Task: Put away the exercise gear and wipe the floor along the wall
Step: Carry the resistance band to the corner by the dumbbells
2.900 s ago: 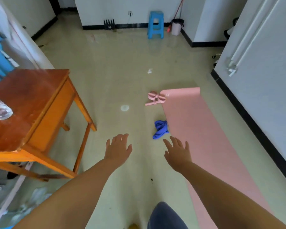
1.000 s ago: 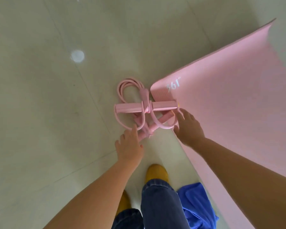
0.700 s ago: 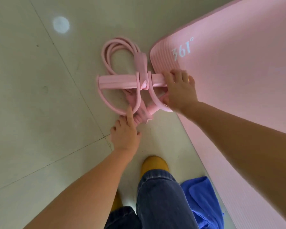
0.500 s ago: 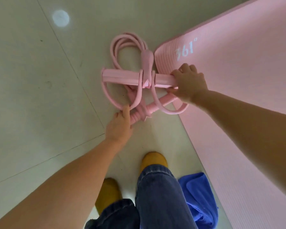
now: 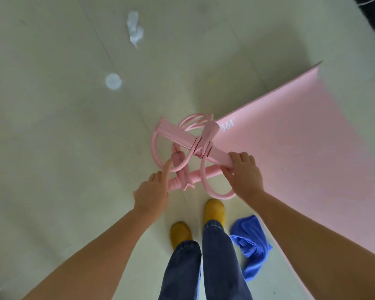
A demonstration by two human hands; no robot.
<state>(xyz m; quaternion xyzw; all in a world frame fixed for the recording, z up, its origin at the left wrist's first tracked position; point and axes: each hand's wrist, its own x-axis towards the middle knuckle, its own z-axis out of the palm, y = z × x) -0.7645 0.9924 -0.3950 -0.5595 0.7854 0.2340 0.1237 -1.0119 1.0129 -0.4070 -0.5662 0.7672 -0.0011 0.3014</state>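
Pedal resistance band (image 5: 188,152), pink, seen from above at the near corner of the pink exercise mat (image 5: 301,161). We see its flat foot bar running diagonally from upper left to lower right, several elastic tubes looping around it, and a round foam handle lying below the bar. We cannot tell whether the band rests on the floor (image 5: 52,126) or is raised off it. The right hand (image 5: 245,174) grips the lower right end of the foot bar, its fingers curled over the top; the thumb and the bar's end are hidden beneath the hand. The left hand (image 5: 153,192) has its index finger extended against one tube loop, the other fingers loosely bent; we cannot make out whether it holds anything, as the palm side is turned away. The mat lies flat to the right, printed with "361°" near its corner, and is cut off by the right and bottom edges. A crumpled blue cloth (image 5: 250,243) lies on the floor beside the mat's edge, next to the person's yellow shoes (image 5: 214,211); the legs in blue jeans cover the rear of both shoes. Farther off we note a crumpled white scrap (image 5: 134,29) and a round white spot (image 5: 113,81), whose nature we cannot determine.
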